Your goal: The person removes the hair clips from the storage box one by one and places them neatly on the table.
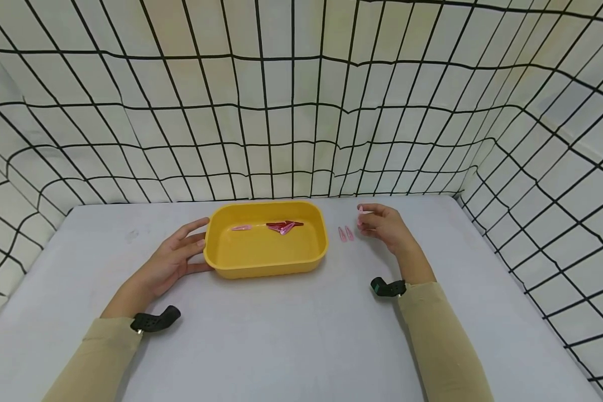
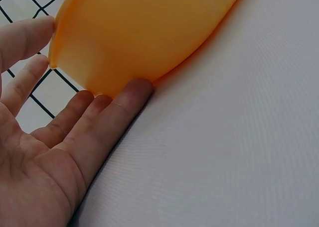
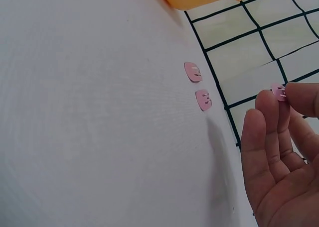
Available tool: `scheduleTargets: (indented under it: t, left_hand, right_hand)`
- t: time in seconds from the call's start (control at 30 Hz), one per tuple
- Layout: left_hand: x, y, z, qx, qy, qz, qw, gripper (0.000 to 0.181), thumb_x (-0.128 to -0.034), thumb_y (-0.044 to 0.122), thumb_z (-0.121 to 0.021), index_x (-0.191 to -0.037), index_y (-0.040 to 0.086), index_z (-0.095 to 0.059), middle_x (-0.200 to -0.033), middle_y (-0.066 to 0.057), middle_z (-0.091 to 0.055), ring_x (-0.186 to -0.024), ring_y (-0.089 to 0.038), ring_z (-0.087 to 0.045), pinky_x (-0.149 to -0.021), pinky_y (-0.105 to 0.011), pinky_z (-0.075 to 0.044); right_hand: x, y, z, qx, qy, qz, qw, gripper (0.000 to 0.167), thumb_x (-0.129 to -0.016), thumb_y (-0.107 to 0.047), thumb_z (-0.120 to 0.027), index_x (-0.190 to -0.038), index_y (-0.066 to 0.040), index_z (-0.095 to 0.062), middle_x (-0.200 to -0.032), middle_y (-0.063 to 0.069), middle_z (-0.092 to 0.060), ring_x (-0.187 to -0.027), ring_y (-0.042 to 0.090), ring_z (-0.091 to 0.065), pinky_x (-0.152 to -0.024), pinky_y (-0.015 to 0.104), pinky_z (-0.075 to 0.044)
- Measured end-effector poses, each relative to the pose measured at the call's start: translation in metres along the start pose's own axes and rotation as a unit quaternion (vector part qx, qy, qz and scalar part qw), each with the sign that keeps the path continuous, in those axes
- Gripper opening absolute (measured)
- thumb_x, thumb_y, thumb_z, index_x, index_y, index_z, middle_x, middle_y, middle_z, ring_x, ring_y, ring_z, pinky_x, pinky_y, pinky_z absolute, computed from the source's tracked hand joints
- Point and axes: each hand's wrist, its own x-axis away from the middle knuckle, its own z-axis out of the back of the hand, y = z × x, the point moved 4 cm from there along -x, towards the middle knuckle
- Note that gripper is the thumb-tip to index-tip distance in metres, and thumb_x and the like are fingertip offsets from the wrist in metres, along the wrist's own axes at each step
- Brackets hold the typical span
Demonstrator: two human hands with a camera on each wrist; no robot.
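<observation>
In the head view, a yellow tray (image 1: 261, 251) stands on the white table. My left hand (image 1: 176, 254) is at its left side; the left wrist view has its fingertips (image 2: 134, 90) touching the tray's wall, with the fingers fairly straight. Inside the tray lie a pink hair clip (image 1: 240, 228) and a small heap of red and pink hair clips (image 1: 285, 225). To the right of the tray, my right hand (image 1: 389, 226) pinches a pink hair clip (image 3: 279, 92) between thumb and fingers, above the table. Two more pink hair clips (image 1: 346, 233) lie side by side between this hand and the tray.
Black wire grid panels (image 1: 291, 111) rise along the back and both sides of the white table (image 1: 301, 335). A white sheet hangs behind them. Each wrist wears a black strap (image 1: 156, 320) with a device on it.
</observation>
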Motion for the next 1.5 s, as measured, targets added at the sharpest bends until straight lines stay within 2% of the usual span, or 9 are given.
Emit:
scheduleTargets:
  t: [0.2,0.57,0.83,1.27,1.5]
  left_hand:
    - [0.0,0.0,-0.001,0.0,0.0,0.0,1.0,0.059,-0.105,0.022,-0.052,-0.157,0.024,-0.026,-0.158,-0.022,-0.023,-0.116,-0.012,-0.064,-0.089,-0.043,-0.059]
    - [0.001,0.001,-0.001,0.0,0.0,0.002,1.0,0.058,-0.1051,0.022,-0.052,-0.157,0.024,-0.027,-0.158,-0.021,-0.023,-0.116,-0.011,-0.062,-0.088,-0.042,-0.059]
    - [0.001,0.001,0.0,0.001,0.002,0.006,1.0,0.058,-0.1051,0.022,-0.052,-0.157,0.025,-0.027,-0.159,-0.022,-0.021,-0.117,-0.01,-0.062,-0.089,-0.042,-0.059]
    - [0.001,0.001,0.001,-0.002,0.001,0.002,1.0,0.058,-0.1052,0.022,-0.052,-0.157,0.024,-0.027,-0.159,-0.023,-0.021,-0.117,-0.012,-0.063,-0.089,-0.043,-0.059]
    - [0.001,0.001,0.0,0.002,-0.009,-0.004,1.0,0.058,-0.1053,0.02,-0.052,-0.157,0.023,-0.027,-0.159,-0.024,-0.02,-0.119,-0.012,-0.062,-0.091,-0.044,-0.058]
  right_hand:
    - [0.001,0.002,0.0,0.038,-0.011,-0.01,0.9992,0.044,-0.096,-0.01,-0.063,-0.139,-0.001,-0.054,-0.11,0.012,-0.063,-0.083,0.011,-0.064,-0.074,0.023,-0.058]
    - [0.0,0.007,-0.003,0.116,-0.022,-0.032,0.9924,0.038,-0.094,-0.012,-0.066,-0.131,-0.005,-0.06,-0.098,0.006,-0.065,-0.079,0.013,-0.064,-0.07,0.025,-0.06]
    - [-0.001,0.01,-0.002,0.131,-0.017,-0.06,0.9894,0.039,-0.094,-0.012,-0.066,-0.132,-0.007,-0.059,-0.094,0.006,-0.065,-0.077,0.012,-0.065,-0.067,0.023,-0.059]
    - [-0.004,0.013,-0.006,0.171,-0.012,-0.063,0.9832,0.038,-0.094,-0.014,-0.065,-0.131,-0.006,-0.059,-0.086,0.004,-0.067,-0.072,0.011,-0.063,-0.062,0.021,-0.056]
    - [-0.005,0.013,-0.005,0.186,-0.014,-0.063,0.9805,0.039,-0.091,-0.01,-0.066,-0.129,-0.004,-0.06,-0.077,0.003,-0.063,-0.064,0.011,-0.06,-0.058,0.021,-0.055]
